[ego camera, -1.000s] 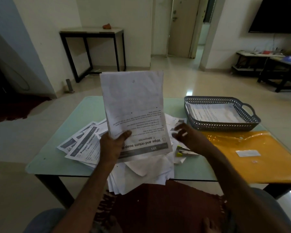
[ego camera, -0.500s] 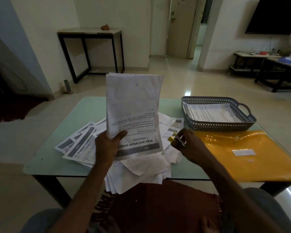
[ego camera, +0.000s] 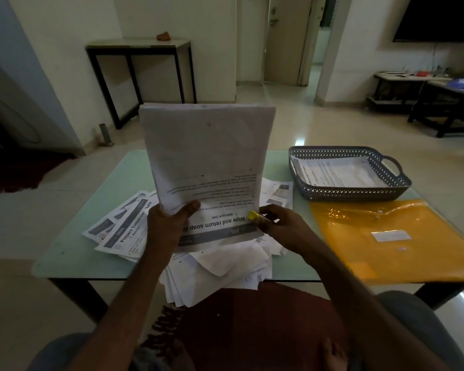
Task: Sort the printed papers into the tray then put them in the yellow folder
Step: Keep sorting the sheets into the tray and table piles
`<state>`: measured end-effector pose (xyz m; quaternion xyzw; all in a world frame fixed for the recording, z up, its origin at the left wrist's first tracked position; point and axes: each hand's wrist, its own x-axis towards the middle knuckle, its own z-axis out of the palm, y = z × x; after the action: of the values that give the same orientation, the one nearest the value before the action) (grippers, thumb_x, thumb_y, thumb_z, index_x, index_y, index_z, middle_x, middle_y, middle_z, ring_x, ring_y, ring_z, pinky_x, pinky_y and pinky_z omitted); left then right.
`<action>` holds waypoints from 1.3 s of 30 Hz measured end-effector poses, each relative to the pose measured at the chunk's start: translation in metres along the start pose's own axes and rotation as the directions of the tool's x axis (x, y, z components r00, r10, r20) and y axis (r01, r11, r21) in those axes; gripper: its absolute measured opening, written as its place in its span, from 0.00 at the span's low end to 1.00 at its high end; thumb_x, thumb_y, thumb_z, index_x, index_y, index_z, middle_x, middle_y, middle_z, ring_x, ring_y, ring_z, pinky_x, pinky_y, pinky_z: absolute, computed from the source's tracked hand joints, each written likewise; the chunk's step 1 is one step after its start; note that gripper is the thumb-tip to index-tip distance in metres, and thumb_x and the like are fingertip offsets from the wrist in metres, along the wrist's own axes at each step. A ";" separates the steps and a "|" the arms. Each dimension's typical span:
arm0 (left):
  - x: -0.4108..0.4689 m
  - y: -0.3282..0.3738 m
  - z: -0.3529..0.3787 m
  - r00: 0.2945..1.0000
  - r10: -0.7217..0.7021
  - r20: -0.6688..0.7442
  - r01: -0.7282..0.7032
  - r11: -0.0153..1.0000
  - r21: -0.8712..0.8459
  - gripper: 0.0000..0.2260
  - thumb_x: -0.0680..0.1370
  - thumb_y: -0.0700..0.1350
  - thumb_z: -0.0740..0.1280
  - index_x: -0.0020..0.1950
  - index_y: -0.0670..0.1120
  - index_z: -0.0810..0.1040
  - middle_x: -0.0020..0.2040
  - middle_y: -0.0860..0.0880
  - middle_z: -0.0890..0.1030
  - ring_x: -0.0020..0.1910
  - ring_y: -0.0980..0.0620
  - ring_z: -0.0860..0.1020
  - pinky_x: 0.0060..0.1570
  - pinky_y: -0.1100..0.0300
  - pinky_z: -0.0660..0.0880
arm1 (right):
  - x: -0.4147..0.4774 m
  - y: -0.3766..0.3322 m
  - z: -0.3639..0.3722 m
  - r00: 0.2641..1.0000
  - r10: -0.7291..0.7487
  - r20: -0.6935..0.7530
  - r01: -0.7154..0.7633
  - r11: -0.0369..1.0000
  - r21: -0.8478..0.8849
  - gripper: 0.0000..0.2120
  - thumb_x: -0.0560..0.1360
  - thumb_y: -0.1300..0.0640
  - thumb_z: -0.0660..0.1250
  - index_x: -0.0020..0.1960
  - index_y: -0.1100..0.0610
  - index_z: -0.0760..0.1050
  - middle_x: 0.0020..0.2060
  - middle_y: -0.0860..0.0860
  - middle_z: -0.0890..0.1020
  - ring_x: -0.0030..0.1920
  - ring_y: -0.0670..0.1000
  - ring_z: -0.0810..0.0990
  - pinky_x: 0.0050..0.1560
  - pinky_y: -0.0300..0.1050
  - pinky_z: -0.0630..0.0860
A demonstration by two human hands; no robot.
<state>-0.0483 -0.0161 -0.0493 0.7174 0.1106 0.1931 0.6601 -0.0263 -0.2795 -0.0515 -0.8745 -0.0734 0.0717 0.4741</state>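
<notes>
Left hand (ego camera: 169,223) gripped an upright white printed paper stack (ego camera: 209,151) at its left edge; right hand (ego camera: 279,226) pinched a small yellow object (ego camera: 252,215) at its right edge. Grey perforated tray (ego camera: 354,195) sat far right, yellow plastic folder (ego camera: 386,223) nearer.

A side table (ego camera: 118,44) bears a small orange lump (ego camera: 163,36), perhaps cloth.

Your left hand (ego camera: 169,223) and right hand (ego camera: 281,226) are bare. Both forearms (ego camera: 137,285) are bare as far as the edge of the view. Grey-blue trousers (ego camera: 413,317) cover both knees. One bare foot (ego camera: 330,352) shows at the lower edge of the view.
</notes>
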 end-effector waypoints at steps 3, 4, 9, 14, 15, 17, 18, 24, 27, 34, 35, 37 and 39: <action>0.002 0.001 -0.004 1.000 -0.010 -0.005 0.010 0.999 -0.031 0.14 0.67 0.47 0.80 0.48 0.53 0.80 0.46 0.50 0.85 0.44 0.51 0.85 0.43 0.54 0.82 | -0.001 -0.001 0.000 0.995 0.013 0.097 -0.025 0.992 0.127 0.20 0.76 0.34 0.67 0.62 0.42 0.79 0.54 0.45 0.83 0.48 0.41 0.81 0.46 0.39 0.75; 0.002 0.001 -0.004 1.000 -0.011 -0.009 0.010 0.999 -0.047 0.13 0.67 0.46 0.80 0.48 0.53 0.80 0.45 0.53 0.86 0.42 0.54 0.85 0.42 0.56 0.82 | -0.002 -0.002 0.000 0.993 0.019 0.119 -0.037 0.988 0.151 0.20 0.76 0.35 0.67 0.63 0.43 0.79 0.53 0.44 0.83 0.48 0.40 0.80 0.46 0.38 0.75; 0.002 0.007 -0.005 1.000 -0.027 0.006 0.027 0.992 -0.121 0.12 0.69 0.39 0.78 0.47 0.52 0.80 0.35 0.61 0.84 0.34 0.62 0.83 0.32 0.67 0.79 | -0.002 0.001 0.003 0.989 0.004 0.148 -0.027 0.988 0.151 0.17 0.77 0.37 0.68 0.60 0.44 0.80 0.53 0.40 0.84 0.52 0.40 0.83 0.57 0.42 0.79; 0.004 0.005 -0.005 1.000 -0.015 0.018 0.018 0.991 -0.131 0.13 0.70 0.38 0.78 0.49 0.51 0.80 0.37 0.57 0.85 0.36 0.60 0.84 0.34 0.65 0.80 | -0.006 -0.004 0.004 0.994 -0.006 0.111 -0.013 0.986 0.168 0.17 0.76 0.35 0.67 0.58 0.44 0.81 0.53 0.42 0.84 0.52 0.42 0.82 0.50 0.40 0.74; 0.004 0.004 -0.006 1.000 -0.009 0.024 0.012 0.992 -0.130 0.13 0.70 0.39 0.78 0.49 0.51 0.80 0.37 0.57 0.85 0.36 0.61 0.84 0.34 0.65 0.80 | -0.007 -0.004 0.004 0.996 -0.008 0.089 -0.008 0.983 0.184 0.18 0.75 0.35 0.66 0.57 0.45 0.82 0.53 0.43 0.84 0.53 0.43 0.81 0.49 0.40 0.74; 0.004 0.003 -0.006 0.999 0.002 0.034 0.002 0.992 -0.124 0.13 0.70 0.39 0.78 0.48 0.52 0.80 0.37 0.59 0.85 0.36 0.61 0.83 0.33 0.65 0.80 | -0.007 -0.005 0.008 0.999 0.003 0.041 -0.012 0.974 0.225 0.19 0.75 0.35 0.66 0.55 0.48 0.82 0.51 0.45 0.84 0.52 0.45 0.81 0.48 0.41 0.74; 0.005 0.002 -0.006 0.999 0.005 0.035 0.000 0.992 -0.122 0.13 0.70 0.39 0.78 0.48 0.52 0.80 0.37 0.59 0.85 0.37 0.61 0.84 0.34 0.65 0.80 | -0.007 -0.005 0.010 1.000 0.010 0.019 -0.014 0.972 0.237 0.19 0.76 0.36 0.66 0.54 0.50 0.82 0.50 0.46 0.84 0.52 0.46 0.81 0.48 0.41 0.74; 0.006 0.000 -0.007 0.999 -0.001 0.032 0.005 0.994 -0.109 0.13 0.69 0.40 0.78 0.49 0.51 0.80 0.38 0.57 0.85 0.37 0.60 0.84 0.33 0.65 0.80 | -0.008 -0.013 0.015 0.994 0.088 0.069 -0.103 0.961 0.257 0.17 0.81 0.43 0.65 0.57 0.54 0.82 0.48 0.48 0.85 0.43 0.42 0.79 0.42 0.36 0.72; 0.008 -0.003 -0.008 1.000 0.003 0.003 -0.002 0.995 -0.103 0.13 0.70 0.38 0.78 0.50 0.49 0.80 0.42 0.55 0.84 0.36 0.63 0.83 0.33 0.67 0.79 | -0.006 -0.008 0.002 0.992 0.059 0.114 -0.080 0.979 0.188 0.17 0.80 0.41 0.64 0.60 0.51 0.79 0.54 0.47 0.82 0.49 0.44 0.78 0.50 0.44 0.74; 0.016 -0.011 -0.010 1.000 0.002 0.026 -0.003 1.000 0.031 0.14 0.68 0.46 0.80 0.51 0.51 0.81 0.44 0.55 0.83 0.38 0.62 0.82 0.34 0.68 0.79 | 0.004 0.029 -0.016 0.989 0.118 -0.086 -0.146 0.756 -0.638 0.21 0.78 0.35 0.65 0.63 0.48 0.77 0.60 0.50 0.78 0.59 0.55 0.79 0.62 0.55 0.74; 0.016 -0.012 -0.011 0.999 -0.002 0.037 0.000 0.999 0.042 0.14 0.68 0.46 0.80 0.51 0.51 0.81 0.44 0.54 0.84 0.40 0.60 0.83 0.35 0.66 0.80 | 0.005 0.031 -0.015 0.990 0.118 -0.082 -0.143 0.739 -0.658 0.24 0.78 0.35 0.64 0.67 0.47 0.74 0.65 0.50 0.76 0.64 0.55 0.77 0.65 0.56 0.71; 0.018 -0.015 -0.011 0.997 -0.013 0.074 0.009 0.999 0.051 0.15 0.69 0.47 0.80 0.52 0.53 0.81 0.46 0.54 0.85 0.44 0.56 0.84 0.39 0.61 0.81 | 0.008 0.025 -0.015 0.994 0.021 -0.105 -0.084 0.764 -0.639 0.25 0.78 0.37 0.65 0.71 0.47 0.72 0.68 0.50 0.75 0.67 0.54 0.75 0.67 0.57 0.69; 0.020 -0.017 -0.011 0.993 -0.013 0.119 0.005 0.998 0.068 0.15 0.69 0.47 0.80 0.53 0.54 0.81 0.47 0.54 0.85 0.45 0.56 0.85 0.42 0.58 0.81 | 0.015 0.009 -0.020 0.969 -0.188 -0.159 0.053 0.791 -0.610 0.22 0.79 0.39 0.65 0.69 0.47 0.73 0.66 0.48 0.76 0.65 0.53 0.77 0.67 0.57 0.71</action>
<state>-0.0336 0.0034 -0.0625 0.7491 0.0809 0.1430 0.6417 -0.0071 -0.2983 -0.0491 -0.9754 -0.0976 -0.0792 0.1811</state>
